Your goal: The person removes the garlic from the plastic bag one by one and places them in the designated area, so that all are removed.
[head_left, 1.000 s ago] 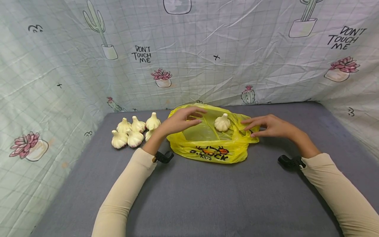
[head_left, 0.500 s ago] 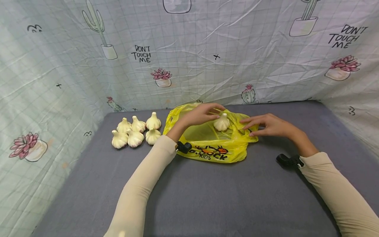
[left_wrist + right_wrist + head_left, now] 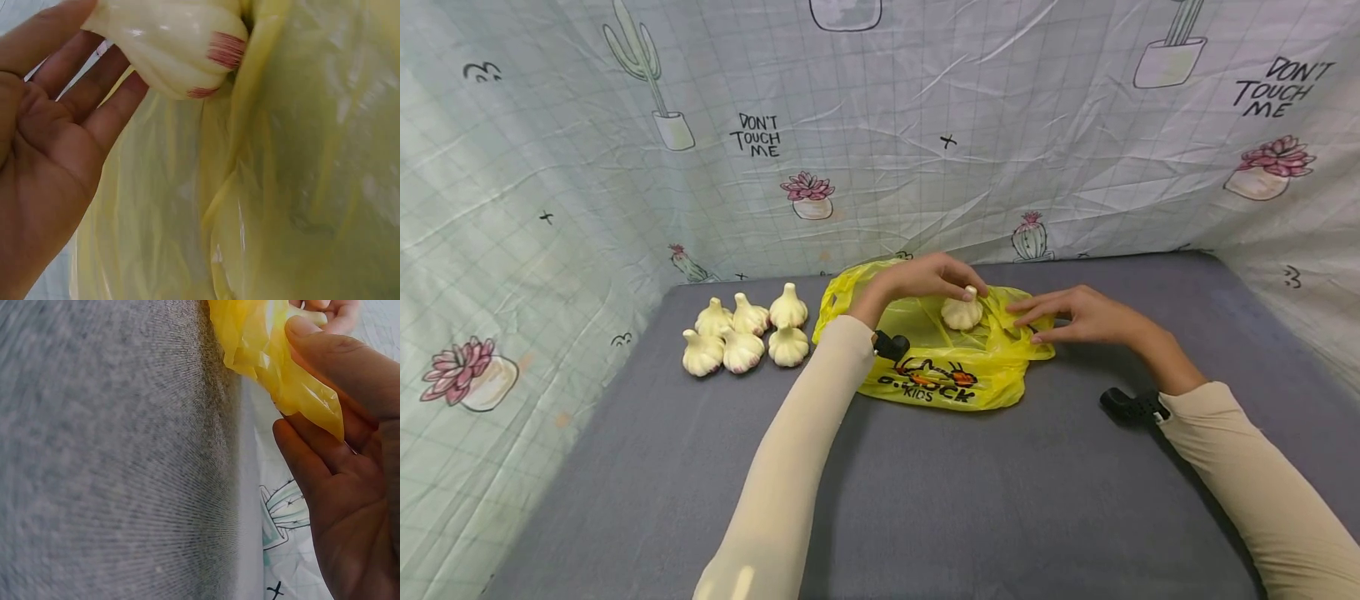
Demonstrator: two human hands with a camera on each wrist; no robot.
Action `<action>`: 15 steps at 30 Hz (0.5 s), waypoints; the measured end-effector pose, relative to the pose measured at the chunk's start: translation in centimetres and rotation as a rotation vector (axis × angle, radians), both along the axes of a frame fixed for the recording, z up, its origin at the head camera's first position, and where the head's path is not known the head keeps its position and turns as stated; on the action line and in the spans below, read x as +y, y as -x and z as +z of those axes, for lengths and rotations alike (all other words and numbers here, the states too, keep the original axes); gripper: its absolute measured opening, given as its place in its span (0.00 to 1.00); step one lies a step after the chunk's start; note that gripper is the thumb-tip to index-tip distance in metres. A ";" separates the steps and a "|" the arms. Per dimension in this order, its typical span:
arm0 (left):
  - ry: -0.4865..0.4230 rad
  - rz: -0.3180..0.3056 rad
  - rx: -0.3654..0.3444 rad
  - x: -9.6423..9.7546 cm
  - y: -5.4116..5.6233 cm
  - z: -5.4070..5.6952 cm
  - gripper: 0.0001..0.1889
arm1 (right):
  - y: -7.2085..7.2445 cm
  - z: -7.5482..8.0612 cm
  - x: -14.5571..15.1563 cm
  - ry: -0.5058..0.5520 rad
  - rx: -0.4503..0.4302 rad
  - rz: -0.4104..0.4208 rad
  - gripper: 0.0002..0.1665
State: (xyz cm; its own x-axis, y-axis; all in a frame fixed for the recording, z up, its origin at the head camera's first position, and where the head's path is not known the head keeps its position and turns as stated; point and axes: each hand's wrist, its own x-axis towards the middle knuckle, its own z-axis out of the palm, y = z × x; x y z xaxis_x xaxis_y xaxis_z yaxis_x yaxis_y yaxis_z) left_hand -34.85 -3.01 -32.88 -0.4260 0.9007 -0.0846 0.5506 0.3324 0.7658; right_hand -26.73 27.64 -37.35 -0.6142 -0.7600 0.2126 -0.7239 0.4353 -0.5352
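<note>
A yellow plastic bag (image 3: 1000, 379) with dark lettering lies on the grey table, its mouth spread wide. One garlic bulb (image 3: 961, 315) sits in the bag's opening, toward the right, stem upward. My left hand (image 3: 925, 277) reaches over the bag from the left and pinches that bulb's stem; in the left wrist view the bulb (image 3: 175, 47) shows reddish streaks. At the bag's right edge, my right hand (image 3: 1093, 317) holds the gathered plastic; the right wrist view has the yellow film (image 3: 269, 356) between thumb and fingers.
Several more garlic bulbs (image 3: 742, 350) stand close together on the table left of the bag. A printed cloth (image 3: 880, 192) hangs behind the table and along its sides. Dark wrist-worn devices (image 3: 1131, 407) sit on both wrists.
My left hand has moved right across the bag's mouth to the bulb in it and taken its stem. My right hand and the bag have stayed nearly still.
</note>
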 end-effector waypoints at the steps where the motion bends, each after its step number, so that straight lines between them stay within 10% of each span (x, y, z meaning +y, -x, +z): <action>1: -0.010 0.001 -0.024 0.1 0.2 -0.1 0.17 | 0.0 0.1 0.0 -0.004 -0.001 -0.001 0.19; 15: -0.070 -0.009 -0.055 0.2 0.6 -1.0 0.18 | -0.1 0.4 0.1 -0.014 -0.004 0.005 0.20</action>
State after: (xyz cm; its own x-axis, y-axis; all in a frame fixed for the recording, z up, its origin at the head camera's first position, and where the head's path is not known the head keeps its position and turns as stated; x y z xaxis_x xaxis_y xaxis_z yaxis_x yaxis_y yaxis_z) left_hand -35.44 -2.77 -33.90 -0.4143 0.9091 -0.0442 0.5095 0.2719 0.8163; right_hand -26.59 27.71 -36.92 -0.6114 -0.7657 0.1996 -0.7240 0.4395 -0.5317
